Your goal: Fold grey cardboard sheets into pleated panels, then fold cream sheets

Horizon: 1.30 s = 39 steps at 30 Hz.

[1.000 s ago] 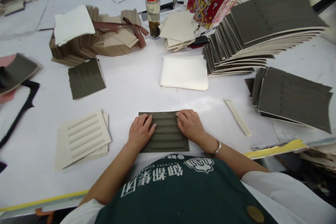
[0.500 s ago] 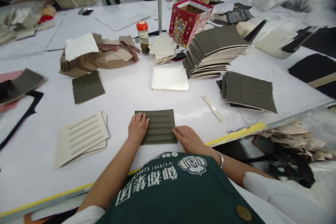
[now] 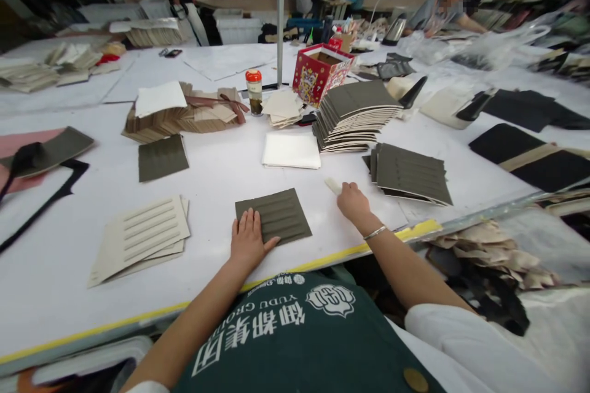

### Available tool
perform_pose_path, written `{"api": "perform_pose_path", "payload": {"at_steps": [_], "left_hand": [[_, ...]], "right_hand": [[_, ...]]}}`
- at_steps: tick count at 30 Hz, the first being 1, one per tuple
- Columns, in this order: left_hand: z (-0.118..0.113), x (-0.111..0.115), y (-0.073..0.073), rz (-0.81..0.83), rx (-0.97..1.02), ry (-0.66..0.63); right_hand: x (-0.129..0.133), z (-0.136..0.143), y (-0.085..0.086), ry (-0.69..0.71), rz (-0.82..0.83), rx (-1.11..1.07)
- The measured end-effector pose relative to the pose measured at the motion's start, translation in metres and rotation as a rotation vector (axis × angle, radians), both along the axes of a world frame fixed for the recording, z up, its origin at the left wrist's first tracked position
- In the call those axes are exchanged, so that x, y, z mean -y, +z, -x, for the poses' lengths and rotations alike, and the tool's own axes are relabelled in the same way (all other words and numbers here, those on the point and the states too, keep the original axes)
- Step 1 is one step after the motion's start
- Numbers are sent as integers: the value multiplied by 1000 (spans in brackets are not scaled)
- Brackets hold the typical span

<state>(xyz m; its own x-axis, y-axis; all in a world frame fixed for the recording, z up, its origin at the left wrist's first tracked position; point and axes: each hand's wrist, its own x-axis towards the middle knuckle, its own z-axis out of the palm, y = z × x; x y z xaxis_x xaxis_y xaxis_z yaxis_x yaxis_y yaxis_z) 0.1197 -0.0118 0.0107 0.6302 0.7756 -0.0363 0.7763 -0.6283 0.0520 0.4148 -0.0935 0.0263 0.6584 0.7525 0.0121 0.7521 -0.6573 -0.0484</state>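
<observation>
Under my left hand (image 3: pixel 249 238) lies a dark olive panel (image 3: pixel 286 216) with raised parallel ribs, turned a little askew on the white table. The left fingers are spread flat on its left part, thumb along the lower edge. My right hand (image 3: pixel 354 201) is closed round a flat whitish strip-like tool (image 3: pixel 332 185), whose far end sticks out to the left. To the left rest beige ribbed panels (image 3: pixel 150 230), overlapping each other. Right of my right hand sits a small stack of olive ribbed panels (image 3: pixel 412 173).
Beyond the hands stand white sheets (image 3: pixel 291 150), a tall pile of olive panels (image 3: pixel 357 98), a red box (image 3: pixel 318 81) and an orange-capped jar (image 3: pixel 254 93). A metal pole (image 3: pixel 280 24) rises behind. Yellow tape (image 3: pixel 336 256) marks the near edge. People work far back.
My right hand has left the panel's right edge and taken hold of the whitish tool on the table. The panel has turned slightly; my left hand stays on it. The view has tilted up.
</observation>
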Motion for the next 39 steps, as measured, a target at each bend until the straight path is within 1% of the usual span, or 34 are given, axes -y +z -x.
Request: {"api": "perform_pose_path", "payload": {"at_steps": [2,4,6,8,9,10,11,13,14,16,17,19,22,25,27,31,39], "left_hand": [[-1,-10,6,28,20,-45],[3,-23,8,43,35,-126],[7,-32,5,33,42,-186],[8,-35,-1,6,51,-193],[8,-34,-4,-7,60,-182],[8,-33,-6,-19,72,-169],[7,-31,-8,-30,84,-159],[6,-27,-11,-49,109,-143],[6,-26,-11,-56,117,-133],[6,-24,-11,-62,126,-114],[6,-24,-11,-59,128,-104],[6,-25,-11,-50,133,-95],[6,-26,-12,-37,139,-100],[5,-26,-12,-27,139,-100],[5,-26,-11,-16,139,-97],[4,-26,-10,-5,142,-88],[4,-26,-12,-13,144,-85]], "right_hand": [[-8,3,3,-20,-153,-61],[-15,6,6,-49,-311,-188],[-20,11,9,-67,-419,-448],[-28,21,12,-53,-500,-754],[-32,27,13,-39,-552,-861],[-38,33,15,-20,-612,-918],[-44,38,17,10,-666,-924],[-57,48,21,97,-709,-806],[-63,52,23,149,-687,-711],[-75,58,26,241,-589,-515],[-80,60,26,261,-535,-435],[-88,63,26,261,-429,-352],[-95,65,25,267,-310,-333],[-99,67,24,341,-291,-309],[-100,68,25,377,-270,-247],[-97,69,29,413,-199,-132],[-86,69,36,394,-173,-229]]}}
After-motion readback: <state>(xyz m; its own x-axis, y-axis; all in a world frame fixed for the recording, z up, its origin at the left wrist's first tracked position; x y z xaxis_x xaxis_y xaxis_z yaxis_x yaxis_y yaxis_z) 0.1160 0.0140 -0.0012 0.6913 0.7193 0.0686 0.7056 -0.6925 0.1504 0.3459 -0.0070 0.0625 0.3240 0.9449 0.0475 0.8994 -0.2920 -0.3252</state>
